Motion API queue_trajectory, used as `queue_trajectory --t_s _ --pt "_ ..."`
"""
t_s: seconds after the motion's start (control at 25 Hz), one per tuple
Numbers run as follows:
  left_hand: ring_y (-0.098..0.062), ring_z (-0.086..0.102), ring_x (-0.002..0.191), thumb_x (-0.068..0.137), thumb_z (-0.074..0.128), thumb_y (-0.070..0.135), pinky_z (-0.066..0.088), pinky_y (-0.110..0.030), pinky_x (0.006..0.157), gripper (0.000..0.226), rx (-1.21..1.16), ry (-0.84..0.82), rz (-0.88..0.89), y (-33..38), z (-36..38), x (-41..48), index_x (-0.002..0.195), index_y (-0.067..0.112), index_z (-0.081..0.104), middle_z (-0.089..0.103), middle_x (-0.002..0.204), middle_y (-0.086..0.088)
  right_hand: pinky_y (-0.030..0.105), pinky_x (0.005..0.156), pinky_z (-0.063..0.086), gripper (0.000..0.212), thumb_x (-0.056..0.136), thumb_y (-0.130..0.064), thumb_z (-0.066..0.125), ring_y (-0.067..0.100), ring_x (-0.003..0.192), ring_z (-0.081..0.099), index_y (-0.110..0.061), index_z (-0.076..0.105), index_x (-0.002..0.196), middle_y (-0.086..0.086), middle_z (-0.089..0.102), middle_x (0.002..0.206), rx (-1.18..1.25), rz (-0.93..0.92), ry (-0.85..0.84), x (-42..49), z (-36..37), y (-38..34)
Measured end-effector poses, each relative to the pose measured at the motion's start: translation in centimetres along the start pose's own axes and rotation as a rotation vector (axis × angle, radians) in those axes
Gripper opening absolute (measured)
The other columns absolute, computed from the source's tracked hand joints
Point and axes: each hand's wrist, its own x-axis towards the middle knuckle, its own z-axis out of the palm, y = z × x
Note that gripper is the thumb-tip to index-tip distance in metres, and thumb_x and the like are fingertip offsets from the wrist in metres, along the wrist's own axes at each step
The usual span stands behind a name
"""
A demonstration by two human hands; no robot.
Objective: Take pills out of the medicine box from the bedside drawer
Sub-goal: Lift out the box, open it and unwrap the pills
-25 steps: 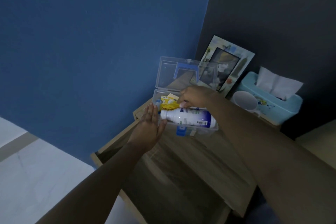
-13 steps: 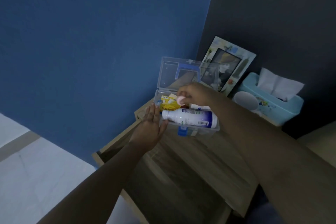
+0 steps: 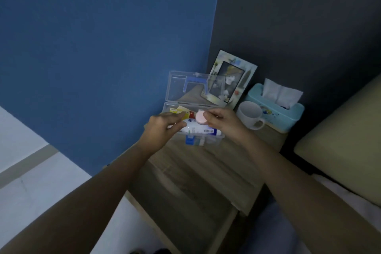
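A clear plastic medicine box [image 3: 212,140] stands on the wooden bedside table, its lid [image 3: 179,86] with a blue handle tipped up behind. Inside lie a white bottle [image 3: 198,129] on its side and a yellow packet [image 3: 179,110]. My right hand [image 3: 223,122] pinches a small round pink pill case [image 3: 200,117] just above the box. My left hand [image 3: 161,128] hovers at the box's left end, fingers apart, reaching toward the pink case, with its fingertips over the bottle's cap.
A picture frame [image 3: 234,77] leans on the dark wall behind the box. A white mug [image 3: 250,114] and a light blue tissue box [image 3: 276,107] stand to the right. The drawer [image 3: 185,198] below is pulled open. A bed edge [image 3: 340,140] lies right.
My right hand has lifted the pink case out of the box and to the right. My left hand rose from the box's side toward the pink case.
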Motion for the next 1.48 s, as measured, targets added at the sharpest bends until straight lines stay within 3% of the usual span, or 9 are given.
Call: queue_trajectory --t_s 0.16,0.36,0.48,0.56,0.72,0.96,1.2,1.4,1.48 --pt "-0.016 0.068 0.092 0.078 0.073 0.011 0.043 -0.002 0.081 0.033 -0.083 -0.013 0.097 4.3 0.8 -0.3 0.11 0.003 0.07 0.074 0.105 -0.013 0.037 0.09 0.054 0.022 0.089 -0.023 0.061 0.025 0.098 0.068 -0.014 0.067 0.108 0.011 0.071 0.107 0.047 -0.027 0.024 -3.0 -0.5 -1.4" --pt "-0.016 0.069 0.089 0.08 0.072 0.013 0.053 -0.023 0.079 0.033 -0.164 0.011 0.104 6.1 0.5 -0.6 0.112 0.007 0.069 0.075 0.102 -0.009 0.018 0.084 0.052 0.036 0.086 -0.02 0.065 0.009 0.097 0.065 -0.012 0.061 0.121 0.003 0.069 0.111 0.004 -0.079 -0.045 -5.5 -1.4 -2.6" --pt "-0.012 0.067 0.088 0.079 0.071 0.009 0.051 -0.017 0.081 0.034 -0.209 -0.054 0.081 5.8 0.2 -0.4 0.113 0.006 0.068 0.073 0.1 -0.006 0.018 0.086 0.053 0.048 0.076 -0.008 0.074 0.005 0.095 0.066 -0.013 0.06 0.121 -0.003 0.068 0.107 -0.015 -0.129 -0.075 -6.5 -1.4 -2.6" --pt "-0.005 0.066 0.09 0.081 0.07 0.006 0.049 -0.011 0.082 0.033 -0.341 -0.149 -0.04 5.7 0.0 -0.1 0.114 0.009 0.068 0.072 0.101 -0.003 0.016 0.083 0.054 0.047 0.072 -0.006 0.077 0.001 0.088 0.066 -0.013 0.062 0.117 -0.001 0.07 0.102 -0.07 -0.194 0.012 -6.8 -1.0 -2.7" --pt "-0.018 0.067 0.101 0.08 0.071 0.025 0.052 -0.028 0.093 0.028 -0.578 -0.262 -0.351 5.6 -0.2 0.6 0.107 0.016 0.072 0.075 0.104 -0.002 0.02 0.081 0.055 0.049 0.07 -0.012 0.08 0.011 0.086 0.069 -0.011 0.063 0.116 0.006 0.072 0.1 -0.179 -0.283 0.115 -7.0 -0.9 -2.7" --pt "-0.007 0.07 0.093 0.076 0.073 0.035 0.053 -0.015 0.078 0.032 -0.486 -0.366 -0.279 6.4 -0.8 1.5 0.103 0.02 0.074 0.076 0.099 0.002 0.03 0.078 0.057 0.049 0.073 -0.018 0.079 0.012 0.081 0.068 -0.013 0.063 0.119 0.004 0.073 0.094 -0.328 -0.391 0.096 -7.2 -1.0 -2.6" --pt "-0.02 0.071 0.092 0.074 0.077 0.025 0.054 -0.037 0.09 0.027 -0.307 -0.412 -0.236 6.6 -0.9 2.4 0.097 0.011 0.075 0.076 0.095 -0.008 0.031 0.069 0.057 0.028 0.072 -0.025 0.078 0.006 0.069 0.065 -0.015 0.073 0.097 0.003 0.073 0.077 -0.515 -0.453 0.148 -6.7 -0.6 -2.7" --pt "-0.024 0.07 0.09 0.075 0.077 0.024 0.054 -0.04 0.088 0.028 -0.257 -0.395 -0.226 6.7 -0.9 2.7 0.096 0.006 0.075 0.076 0.093 -0.012 0.022 0.064 0.052 0.03 0.071 -0.014 0.077 0.006 0.067 0.063 -0.014 0.072 0.1 0.008 0.071 0.079 -0.494 -0.453 0.224 -6.8 0.3 -2.5" --pt "-0.029 0.07 0.09 0.078 0.075 0.023 0.054 -0.041 0.086 0.027 -0.262 -0.392 -0.223 6.8 -0.8 2.6 0.096 0.004 0.075 0.075 0.093 -0.016 0.03 0.067 0.056 0.03 0.072 -0.012 0.076 0.014 0.069 0.066 -0.012 0.072 0.102 0.011 0.07 0.081 -0.483 -0.446 0.279 -7.0 0.9 -2.3"
